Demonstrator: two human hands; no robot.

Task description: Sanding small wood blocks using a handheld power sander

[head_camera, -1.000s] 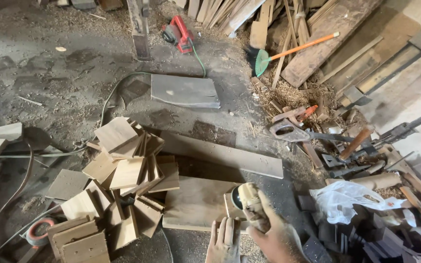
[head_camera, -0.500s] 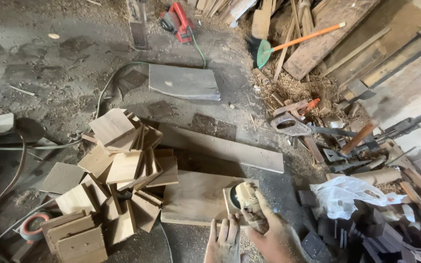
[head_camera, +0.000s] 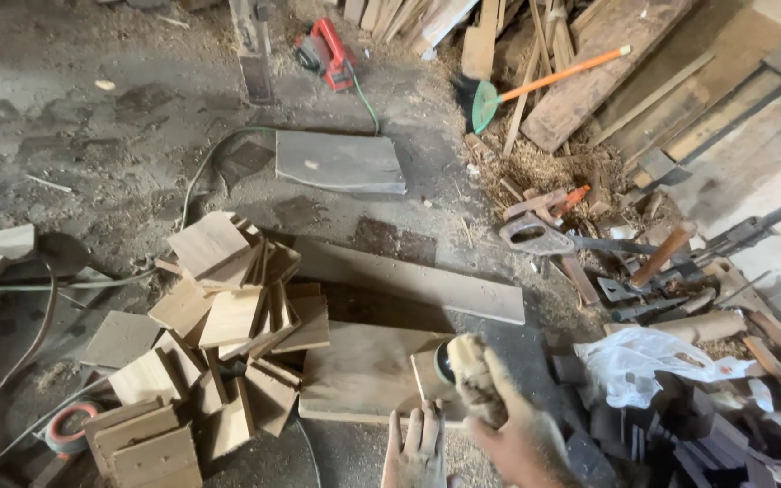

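**Reporter:** What are the hands on?

**Photographer:** The right hand, coated in sawdust, is wrapped around a dusty handheld sander and presses it onto a small square wood block. The left hand lies flat beside it, fingers spread, its fingertips at the near edge of that block. The two hands are just apart, left one nearer the bottom edge of the view.

**Reporter:** And where does the block sit?

**Photographer:** On the right end of a wide board lying on the dusty floor, low in the middle of the view, right in front of the person. A longer plank lies just beyond it, slanting to the right.

**Reporter:** What surrounds them?

**Photographer:** To the left, a loose heap of cut wood squares, some flat, some on edge. To the right, a white plastic bag among dark offcuts, and farther off a handsaw amid shavings. At the far side lie a red power planer with a green cable, a grey slab, and a green broom with an orange handle against stacked timber.
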